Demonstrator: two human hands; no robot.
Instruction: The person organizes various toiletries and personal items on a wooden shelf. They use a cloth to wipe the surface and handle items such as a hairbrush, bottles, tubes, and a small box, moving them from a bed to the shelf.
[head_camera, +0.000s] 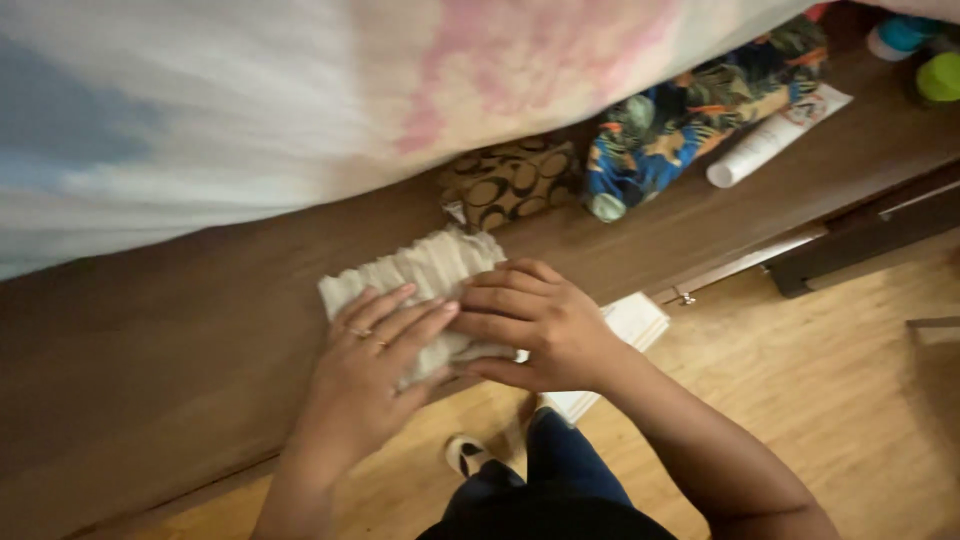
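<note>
Wooden ledge (180, 340) | folded cloth (420, 275) under both hands (375, 375) (545, 325) | grip flat, released

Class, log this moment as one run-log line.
left hand: flat on cloth | right hand: pressing cloth | surface: wooden ledge

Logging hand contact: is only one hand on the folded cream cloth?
No, the left hand and right hand both press on the cream cloth.

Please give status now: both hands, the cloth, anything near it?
Left hand flat on folded cream cloth. Right hand pressing its edge. Cloth lies on brown wooden ledge. Patterned pouch close behind, not touching.
</note>
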